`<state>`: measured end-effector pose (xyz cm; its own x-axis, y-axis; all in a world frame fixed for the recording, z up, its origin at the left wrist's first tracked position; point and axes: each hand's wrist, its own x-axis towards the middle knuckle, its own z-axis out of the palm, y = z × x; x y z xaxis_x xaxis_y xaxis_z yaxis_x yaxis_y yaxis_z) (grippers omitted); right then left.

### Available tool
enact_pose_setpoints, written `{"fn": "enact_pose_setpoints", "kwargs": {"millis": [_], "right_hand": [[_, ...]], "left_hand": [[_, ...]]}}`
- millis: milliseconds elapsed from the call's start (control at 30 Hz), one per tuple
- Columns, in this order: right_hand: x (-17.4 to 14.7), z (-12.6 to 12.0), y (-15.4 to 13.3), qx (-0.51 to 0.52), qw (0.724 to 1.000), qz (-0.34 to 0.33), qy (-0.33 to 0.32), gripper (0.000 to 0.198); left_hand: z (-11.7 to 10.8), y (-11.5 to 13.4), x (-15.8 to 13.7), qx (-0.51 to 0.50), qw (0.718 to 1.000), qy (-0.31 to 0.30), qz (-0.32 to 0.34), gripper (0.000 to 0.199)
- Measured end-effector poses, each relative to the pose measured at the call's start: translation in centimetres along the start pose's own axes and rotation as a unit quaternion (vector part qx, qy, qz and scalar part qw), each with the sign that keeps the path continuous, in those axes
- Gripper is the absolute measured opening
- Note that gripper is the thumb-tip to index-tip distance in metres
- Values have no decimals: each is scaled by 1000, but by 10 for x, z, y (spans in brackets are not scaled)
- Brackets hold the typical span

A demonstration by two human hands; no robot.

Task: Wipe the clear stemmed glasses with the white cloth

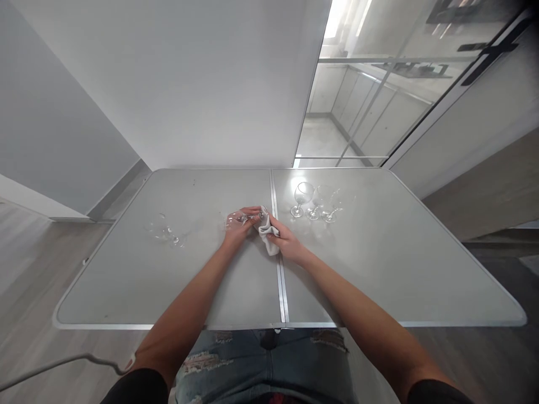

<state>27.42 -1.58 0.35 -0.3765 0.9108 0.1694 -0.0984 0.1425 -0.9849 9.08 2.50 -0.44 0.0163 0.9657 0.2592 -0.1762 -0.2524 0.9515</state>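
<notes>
My left hand (242, 223) is closed around a clear stemmed glass (236, 219), which lies sideways with its bowl to the left. A white cloth (268, 238) is in my right hand (284, 241), whose fingers grip it at the foot end of the glass. The cloth covers much of that foot and hangs down toward the table. Both hands meet just above the table, left of its centre seam. On the right half stand three stemmed glasses (304, 194) in a row, upright. To the left, clear glassware (162, 229) lies on its side; its outline is faint.
The light grey folding table (379, 269) has a metal rim and a metal seam (281, 292) down its middle. A white wall (210, 84) rises behind it. Beyond the far right edge is a glass-paned door (353, 112). A cable (63, 362) runs at lower left.
</notes>
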Motion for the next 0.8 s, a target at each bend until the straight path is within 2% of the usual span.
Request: {"fn": "enact_pose_setpoints", "kwargs": {"millis": [67,133,233,333,467,567,667,800], "right_hand": [[0,0,0,-12,1000,-2,-17,65],[-1,-1,-1,-15,1000,-23,-8,63],[-1,-2,-2,-8,998,-51,31,66],[0,-2,0,-5,999,-34,31,70],[0,-1,3,-16,999,2,-28,63],[-1,-1,-1,-12,1000,-15,-2,62],[-2,-1,-5,-3,998,-39,39,66],[0,-2,-4,1,1000,-18,11,67]], "left_hand": [[-2,0,1,-1,1000,24,11,20],[-2,1,1,-2,999,36,16,21],[1,3,0,2,1000,10,9,22],[3,4,-3,6,1000,-17,2,21],[2,4,-2,4,1000,11,7,21],[1,4,-1,0,1000,23,11,23],[3,5,-2,1,1000,1,1,24],[4,5,-3,4,1000,-3,0,24]]}}
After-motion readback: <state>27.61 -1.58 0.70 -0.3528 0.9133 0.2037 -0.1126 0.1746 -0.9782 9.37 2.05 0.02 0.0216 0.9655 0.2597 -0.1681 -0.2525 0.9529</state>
